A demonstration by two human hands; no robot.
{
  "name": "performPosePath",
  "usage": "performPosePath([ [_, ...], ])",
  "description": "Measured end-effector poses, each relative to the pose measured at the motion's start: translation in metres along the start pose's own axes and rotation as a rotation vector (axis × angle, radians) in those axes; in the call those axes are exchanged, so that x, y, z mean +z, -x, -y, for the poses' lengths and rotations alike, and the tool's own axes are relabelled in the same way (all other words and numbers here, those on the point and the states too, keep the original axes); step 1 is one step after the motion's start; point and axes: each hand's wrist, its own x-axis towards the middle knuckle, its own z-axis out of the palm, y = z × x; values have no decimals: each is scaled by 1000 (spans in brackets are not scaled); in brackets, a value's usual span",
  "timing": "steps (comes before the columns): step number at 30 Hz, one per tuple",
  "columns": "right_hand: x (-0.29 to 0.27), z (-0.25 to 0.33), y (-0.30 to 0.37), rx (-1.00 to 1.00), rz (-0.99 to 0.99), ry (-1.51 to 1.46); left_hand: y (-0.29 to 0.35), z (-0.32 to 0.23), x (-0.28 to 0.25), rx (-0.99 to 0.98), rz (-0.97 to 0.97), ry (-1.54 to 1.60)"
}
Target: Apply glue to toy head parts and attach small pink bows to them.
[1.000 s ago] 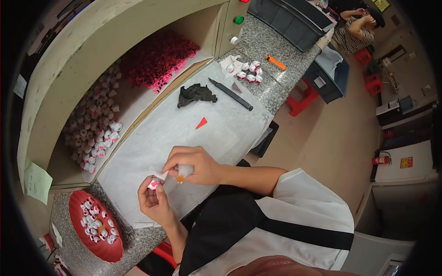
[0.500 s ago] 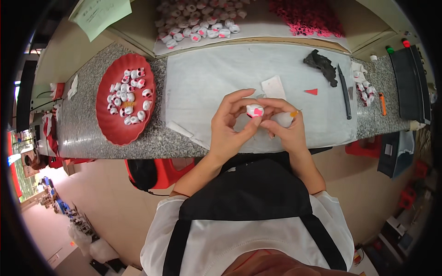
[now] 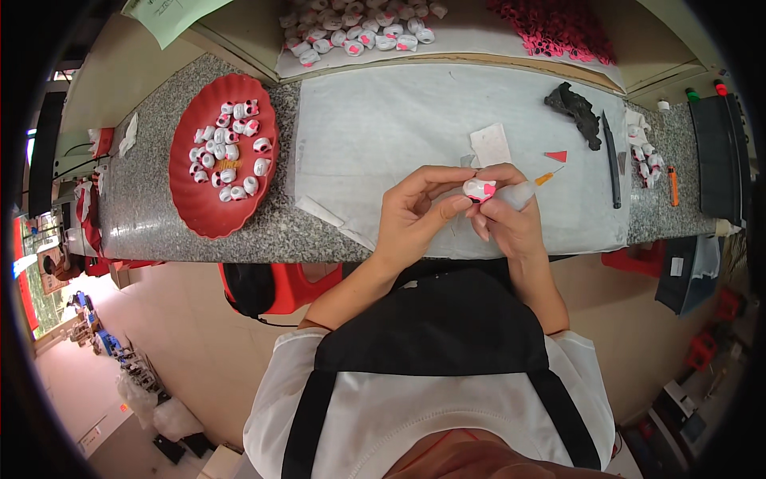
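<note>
Between thumb and fingertips, my left hand (image 3: 416, 214) pinches a small white figurine (image 3: 480, 189) with pink patches on it. My right hand (image 3: 515, 227) is closed around a small translucent squeeze bottle (image 3: 519, 195); its orange needle tip (image 3: 546, 178) points up and to the right, away from the figurine. The right fingertips are close against the figurine too, and whether they grip it I cannot make out. Both hands are just above the near part of a white work sheet (image 3: 383, 120).
A red scalloped plate (image 3: 191, 199) with several similar figurines stands left. White pieces (image 3: 351, 36) and pink pieces (image 3: 550, 32) fill the shelf behind. Black clay-like material (image 3: 576, 112), a dark pen-like tool (image 3: 613, 160), a red triangle (image 3: 556, 156) and an orange marker (image 3: 673, 185) lie right.
The figurine has moved right, closer to the right hand, and turned. The bottle's needle tip now shows more, pointing up and right. The whole view has shifted slightly.
</note>
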Motion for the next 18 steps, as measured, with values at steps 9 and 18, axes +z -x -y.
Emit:
performPosePath([
  [9, -4, -3, 1, -43, 43, -44, 2, 5, 0, 140, 30, -168],
  [18, -6, -4, 3, -89, 30, 14, 4, 3, 5, 62, 3, -124],
])
